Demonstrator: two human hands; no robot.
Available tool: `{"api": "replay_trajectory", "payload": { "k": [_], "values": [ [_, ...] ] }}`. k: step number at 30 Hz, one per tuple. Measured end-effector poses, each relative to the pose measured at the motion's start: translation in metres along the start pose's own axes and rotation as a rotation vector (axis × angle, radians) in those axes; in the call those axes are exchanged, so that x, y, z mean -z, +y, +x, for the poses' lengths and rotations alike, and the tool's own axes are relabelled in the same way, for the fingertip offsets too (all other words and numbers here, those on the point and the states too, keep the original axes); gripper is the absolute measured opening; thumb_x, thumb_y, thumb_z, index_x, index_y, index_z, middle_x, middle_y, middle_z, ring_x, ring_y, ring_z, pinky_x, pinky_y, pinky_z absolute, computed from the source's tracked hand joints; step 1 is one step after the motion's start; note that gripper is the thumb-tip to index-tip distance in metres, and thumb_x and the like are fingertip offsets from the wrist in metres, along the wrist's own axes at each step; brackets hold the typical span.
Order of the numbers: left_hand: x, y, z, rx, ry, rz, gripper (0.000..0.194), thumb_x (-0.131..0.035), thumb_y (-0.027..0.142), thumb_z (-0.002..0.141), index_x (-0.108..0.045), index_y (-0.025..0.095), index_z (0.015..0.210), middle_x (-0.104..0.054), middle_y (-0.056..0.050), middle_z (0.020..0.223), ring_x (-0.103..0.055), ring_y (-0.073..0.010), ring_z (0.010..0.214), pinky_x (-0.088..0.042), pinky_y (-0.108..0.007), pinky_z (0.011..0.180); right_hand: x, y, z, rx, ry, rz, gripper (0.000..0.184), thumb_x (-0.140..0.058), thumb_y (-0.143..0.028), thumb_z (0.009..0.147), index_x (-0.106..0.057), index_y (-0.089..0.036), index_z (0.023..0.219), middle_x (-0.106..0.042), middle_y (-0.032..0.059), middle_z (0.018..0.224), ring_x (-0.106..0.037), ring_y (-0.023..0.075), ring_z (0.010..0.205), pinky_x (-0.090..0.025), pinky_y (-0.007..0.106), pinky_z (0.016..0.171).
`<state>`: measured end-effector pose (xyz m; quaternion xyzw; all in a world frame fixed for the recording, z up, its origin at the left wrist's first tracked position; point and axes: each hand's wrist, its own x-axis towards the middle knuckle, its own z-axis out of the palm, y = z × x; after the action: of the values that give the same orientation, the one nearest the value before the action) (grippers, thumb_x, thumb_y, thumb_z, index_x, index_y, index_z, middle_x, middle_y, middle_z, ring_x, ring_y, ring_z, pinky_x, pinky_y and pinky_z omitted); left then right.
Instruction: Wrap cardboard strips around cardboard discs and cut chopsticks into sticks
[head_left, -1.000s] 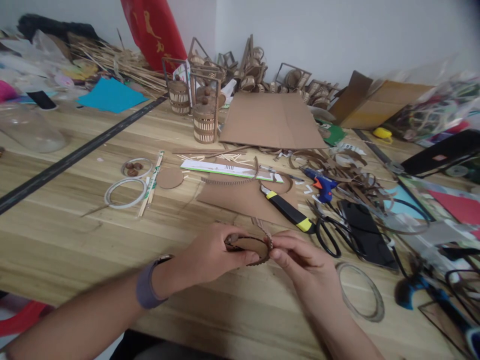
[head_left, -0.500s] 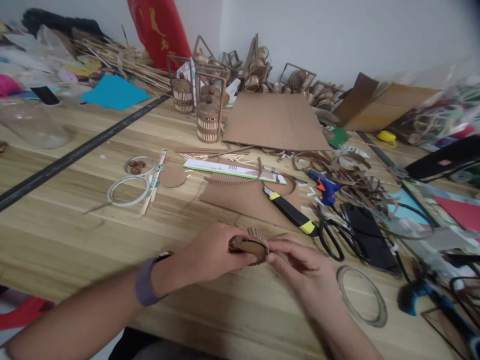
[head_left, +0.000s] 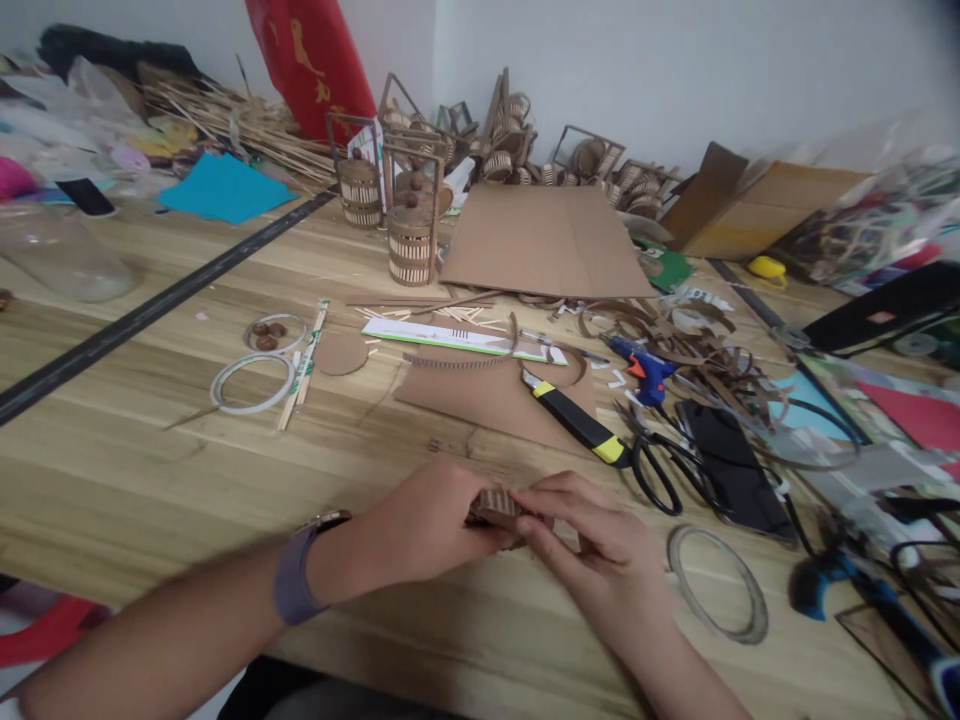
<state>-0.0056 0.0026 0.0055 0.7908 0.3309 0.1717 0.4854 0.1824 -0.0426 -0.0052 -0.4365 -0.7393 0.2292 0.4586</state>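
Between my two hands is a small round cardboard piece (head_left: 496, 505) with a ribbed, corrugated strip around its side. My left hand (head_left: 431, 515) is closed around its left part, thumb below. The fingertips of my right hand (head_left: 592, 530) pinch its right edge. Much of the piece is hidden behind my fingers. Beyond my hands lie a flat cardboard sheet (head_left: 480, 400) and a black and yellow utility knife (head_left: 577, 418). A ribbed cardboard strip (head_left: 457, 362) curves across the sheet near a white ruler-like strip (head_left: 427, 333).
To the right lie scissors (head_left: 660, 460), a blue glue gun (head_left: 641, 368), a black phone (head_left: 735, 470) and a tape ring (head_left: 718, 585). Small lidded baskets with handle frames (head_left: 411, 240) stand behind. Tape rolls (head_left: 253, 382) and a cardboard disc (head_left: 341, 353) lie at left.
Both hands have tilted the round cardboard piece, so its ribbed side now faces me instead of its flat face. My right fingers have shifted slightly left over it.
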Motion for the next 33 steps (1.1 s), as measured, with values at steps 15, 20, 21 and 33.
{"api": "replay_trajectory", "payload": {
  "k": [15, 20, 21, 33],
  "values": [
    [0.007, 0.003, -0.003, 0.267, 0.103, -0.252, 0.012, -0.062, 0.03, 0.079, -0.058, 0.018, 0.078, -0.044, 0.007, 0.064, -0.041, -0.0112, 0.06, -0.031, -0.024, 0.053, -0.007, 0.006, -0.003, -0.22, 0.071, 0.053, 0.019, -0.068, -0.022, 0.086, -0.075, -0.025, 0.104, -0.074, 0.001, 0.078, -0.068, 0.0144, 0.064, -0.055, 0.022, 0.058],
    [0.003, 0.004, -0.004, 0.239, 0.153, -0.3, 0.013, -0.06, 0.031, 0.082, -0.059, 0.019, 0.078, -0.042, 0.007, 0.063, -0.038, -0.0111, 0.06, -0.028, -0.024, 0.053, -0.009, 0.007, -0.005, -0.128, 0.07, 0.007, 0.021, -0.066, -0.017, 0.087, -0.075, -0.027, 0.104, -0.073, 0.0011, 0.08, -0.068, 0.0138, 0.068, -0.054, 0.02, 0.059],
    [0.002, 0.005, -0.003, 0.241, 0.16, -0.294, 0.013, -0.06, 0.03, 0.081, -0.057, 0.019, 0.076, -0.042, 0.007, 0.062, -0.037, -0.011, 0.059, -0.028, -0.024, 0.053, -0.01, 0.006, -0.005, -0.109, 0.071, 0.0, 0.022, -0.066, -0.016, 0.087, -0.075, -0.026, 0.104, -0.072, 0.0007, 0.079, -0.068, 0.0132, 0.067, -0.054, 0.02, 0.058],
    [-0.002, 0.008, -0.003, 0.255, 0.118, -0.225, 0.015, -0.058, 0.024, 0.077, -0.048, 0.02, 0.066, -0.039, 0.008, 0.058, -0.037, -0.0108, 0.057, -0.027, -0.024, 0.051, -0.009, -0.001, -0.001, 0.04, 0.061, -0.053, 0.02, -0.064, -0.008, 0.085, -0.07, -0.024, 0.094, -0.072, 0.0025, 0.079, -0.069, 0.0163, 0.07, -0.056, 0.024, 0.06]
  ]
}}
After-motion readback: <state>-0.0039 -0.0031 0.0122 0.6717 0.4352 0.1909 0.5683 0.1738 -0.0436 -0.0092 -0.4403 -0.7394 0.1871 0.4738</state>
